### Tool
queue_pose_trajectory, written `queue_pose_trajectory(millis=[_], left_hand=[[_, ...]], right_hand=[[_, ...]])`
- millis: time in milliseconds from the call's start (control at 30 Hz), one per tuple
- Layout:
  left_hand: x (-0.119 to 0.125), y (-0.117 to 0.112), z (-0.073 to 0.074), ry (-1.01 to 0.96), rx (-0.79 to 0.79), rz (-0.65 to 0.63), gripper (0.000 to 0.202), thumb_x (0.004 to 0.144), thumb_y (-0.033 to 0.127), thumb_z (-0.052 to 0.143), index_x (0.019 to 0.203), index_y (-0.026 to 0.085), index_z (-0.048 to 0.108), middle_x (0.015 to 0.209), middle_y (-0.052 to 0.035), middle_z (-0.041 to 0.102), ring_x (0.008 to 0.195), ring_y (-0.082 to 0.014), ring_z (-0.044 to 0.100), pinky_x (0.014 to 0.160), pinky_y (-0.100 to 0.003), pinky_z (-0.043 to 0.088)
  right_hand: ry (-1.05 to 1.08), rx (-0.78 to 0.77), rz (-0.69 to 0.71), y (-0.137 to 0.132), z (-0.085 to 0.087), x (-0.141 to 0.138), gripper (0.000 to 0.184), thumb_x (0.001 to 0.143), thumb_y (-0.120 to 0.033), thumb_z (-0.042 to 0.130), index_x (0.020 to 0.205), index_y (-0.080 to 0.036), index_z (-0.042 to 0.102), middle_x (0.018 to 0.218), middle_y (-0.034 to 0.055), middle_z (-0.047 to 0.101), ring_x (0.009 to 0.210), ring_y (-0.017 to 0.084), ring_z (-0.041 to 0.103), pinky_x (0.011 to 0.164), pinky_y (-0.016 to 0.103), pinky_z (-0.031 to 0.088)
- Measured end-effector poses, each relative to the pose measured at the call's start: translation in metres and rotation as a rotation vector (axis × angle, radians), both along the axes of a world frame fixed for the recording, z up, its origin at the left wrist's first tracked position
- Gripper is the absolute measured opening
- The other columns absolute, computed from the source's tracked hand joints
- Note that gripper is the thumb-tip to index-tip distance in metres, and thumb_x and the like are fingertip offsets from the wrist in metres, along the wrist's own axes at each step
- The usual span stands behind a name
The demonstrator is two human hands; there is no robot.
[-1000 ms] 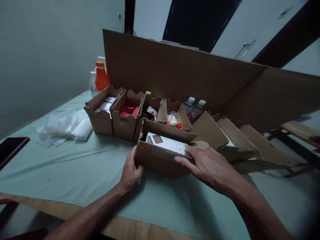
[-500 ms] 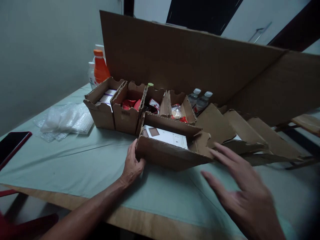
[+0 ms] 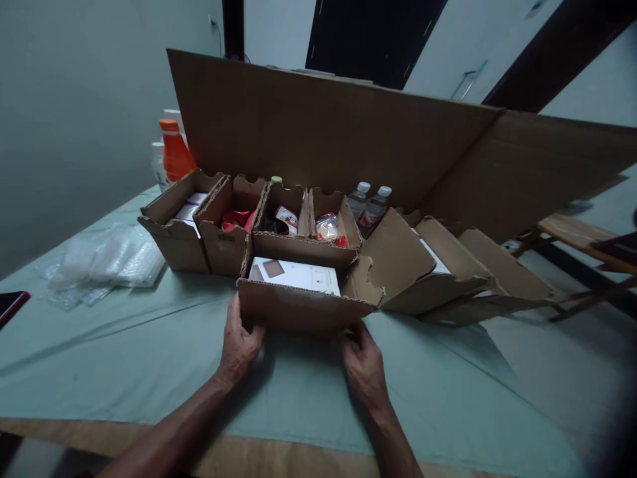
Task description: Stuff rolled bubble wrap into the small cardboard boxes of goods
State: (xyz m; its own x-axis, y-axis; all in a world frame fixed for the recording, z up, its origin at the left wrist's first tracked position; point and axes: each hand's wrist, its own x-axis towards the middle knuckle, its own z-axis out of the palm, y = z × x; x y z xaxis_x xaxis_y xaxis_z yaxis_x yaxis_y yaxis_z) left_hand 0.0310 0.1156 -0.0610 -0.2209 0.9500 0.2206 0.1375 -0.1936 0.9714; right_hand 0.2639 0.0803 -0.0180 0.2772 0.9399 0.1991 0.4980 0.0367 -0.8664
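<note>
An open cardboard box (image 3: 303, 312) lies crosswise in front of a row of similar boxes, with a white carton (image 3: 298, 275) inside it. My left hand (image 3: 239, 348) grips its left end, fingers around the corner and thumb by the front wall. At the lower right corner, my right hand (image 3: 364, 365) is closed on the same box, its fingertips hidden beneath and behind the edge. Behind stand a box (image 3: 231, 249) with red packets and a box (image 3: 336, 202) with a clear packet. A tilted box (image 3: 403, 259) leans just to the right.
Bubble wrap (image 3: 112, 259) and a phone (image 3: 10, 305) lie on the left of the green cloth (image 3: 279, 392). An orange bottle (image 3: 175, 153) and clear bottles (image 3: 373, 209) stand at the back. A tall cardboard panel (image 3: 308, 126) rises behind everything. More tilted boxes (image 3: 458, 265) are at right.
My right hand has come in from the right and taken hold of the box's lower right corner. My left hand keeps its grip. The view has shifted to the right.
</note>
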Motion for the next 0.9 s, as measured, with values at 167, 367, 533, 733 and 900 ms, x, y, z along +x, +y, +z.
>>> queue_pose_trajectory(millis=[167, 367, 533, 733, 900], left_hand=[[0.000, 0.004, 0.006, -0.016, 0.012, 0.075, 0.071, 0.078, 0.031, 0.066, 0.143, 0.016, 0.042, 0.135, -0.0154, 0.058, 0.130, -0.0329, 0.053, 0.112, -0.048, 0.042], [-0.001, 0.003, 0.005, -0.002, -0.033, 0.055, 0.065, 0.077, 0.034, 0.065, 0.136, 0.014, 0.048, 0.125, -0.0151, 0.064, 0.123, -0.0341, 0.059, 0.107, -0.050, 0.046], [0.003, 0.003, 0.001, 0.025, 0.009, -0.008, 0.065, 0.079, 0.029, 0.064, 0.141, 0.016, 0.046, 0.131, -0.0144, 0.062, 0.131, -0.0327, 0.054, 0.112, -0.048, 0.043], [0.011, 0.007, 0.003, 0.058, 0.100, -0.105, 0.078, 0.075, 0.019, 0.060, 0.149, 0.015, 0.039, 0.148, -0.0154, 0.052, 0.140, -0.0325, 0.046, 0.120, -0.050, 0.034], [0.008, 0.020, 0.003, 0.112, 0.132, -0.191, 0.088, 0.070, 0.018, 0.061, 0.154, 0.015, 0.034, 0.157, -0.0144, 0.042, 0.146, -0.0320, 0.039, 0.124, -0.047, 0.029]], right_hand=[[0.016, -0.008, 0.025, -0.001, -0.029, -0.002, 0.050, 0.087, -0.043, 0.060, 0.130, -0.018, 0.052, 0.118, 0.0123, 0.068, 0.103, 0.026, 0.066, 0.088, 0.040, 0.054], [-0.014, -0.005, 0.036, -0.001, -0.036, -0.006, 0.047, 0.087, -0.042, 0.060, 0.127, -0.019, 0.052, 0.121, 0.0127, 0.067, 0.109, 0.028, 0.065, 0.094, 0.043, 0.052], [-0.011, -0.016, -0.060, -0.002, -0.032, -0.003, 0.047, 0.083, -0.046, 0.060, 0.121, -0.018, 0.054, 0.111, 0.0128, 0.070, 0.101, 0.029, 0.067, 0.086, 0.042, 0.054], [-0.036, -0.021, -0.157, 0.000, -0.026, 0.002, 0.049, 0.076, -0.051, 0.060, 0.111, -0.016, 0.059, 0.100, 0.0133, 0.072, 0.090, 0.031, 0.069, 0.081, 0.042, 0.053], [-0.138, -0.097, -0.249, 0.009, -0.031, 0.007, 0.051, 0.071, -0.050, 0.059, 0.109, -0.017, 0.062, 0.097, 0.0157, 0.072, 0.088, 0.036, 0.067, 0.075, 0.044, 0.050]])
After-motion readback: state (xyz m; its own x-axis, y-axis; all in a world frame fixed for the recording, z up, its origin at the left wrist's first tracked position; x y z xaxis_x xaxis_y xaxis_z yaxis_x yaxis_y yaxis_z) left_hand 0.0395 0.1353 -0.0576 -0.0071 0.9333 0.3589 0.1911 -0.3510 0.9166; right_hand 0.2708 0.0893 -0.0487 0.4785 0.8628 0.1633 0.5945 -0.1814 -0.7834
